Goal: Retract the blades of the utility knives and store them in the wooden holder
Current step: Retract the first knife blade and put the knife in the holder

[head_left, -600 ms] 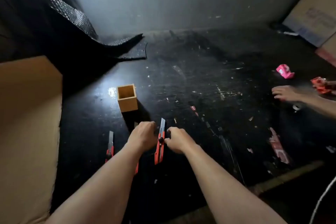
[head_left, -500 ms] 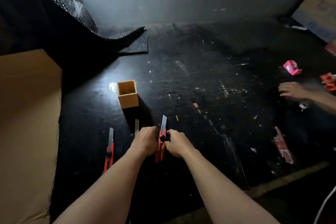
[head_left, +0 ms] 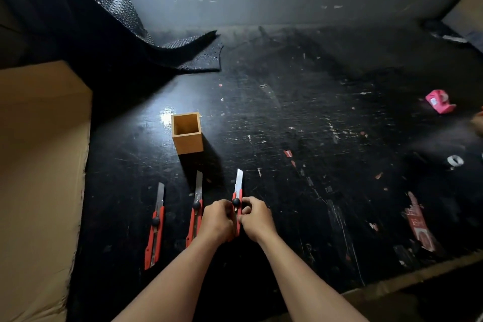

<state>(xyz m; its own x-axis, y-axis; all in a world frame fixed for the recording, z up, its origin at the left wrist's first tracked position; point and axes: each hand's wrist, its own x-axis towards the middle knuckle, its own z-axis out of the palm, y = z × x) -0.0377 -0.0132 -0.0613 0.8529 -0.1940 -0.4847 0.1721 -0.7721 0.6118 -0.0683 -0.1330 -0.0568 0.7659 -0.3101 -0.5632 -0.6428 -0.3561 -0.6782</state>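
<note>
Head view, looking down on a scuffed black table (head_left: 300, 123). Three red knives lie side by side, blades out and pointing away. The left knife (head_left: 154, 227) sits alone, untouched. The middle knife (head_left: 195, 210) lies just beside the left hand (head_left: 218, 219), its lower handle hidden behind that hand. The right knife (head_left: 237, 201) is the busy one: both hands are clamped on its handle, the left hand from the left, the right hand (head_left: 257, 218) from the right, fingers curled in close to the black knob. Its blade is out past the fingertips, bright and bare.

The holder (head_left: 187, 133) stands upright beyond the knives, open top, nothing in it, just past the tip of the middle blade and clear of all three.

Around it: cardboard (head_left: 39, 165) fills the left edge, a black bubbled sheet (head_left: 167, 52) droops onto the far left of the table, a pink tape dispenser (head_left: 440, 101) sits far right, a white ring (head_left: 455, 160) nearer, and a red torn label (head_left: 419, 225) near the front right edge. Paper scraps fleck the surface. Between knives and holder, open table.
</note>
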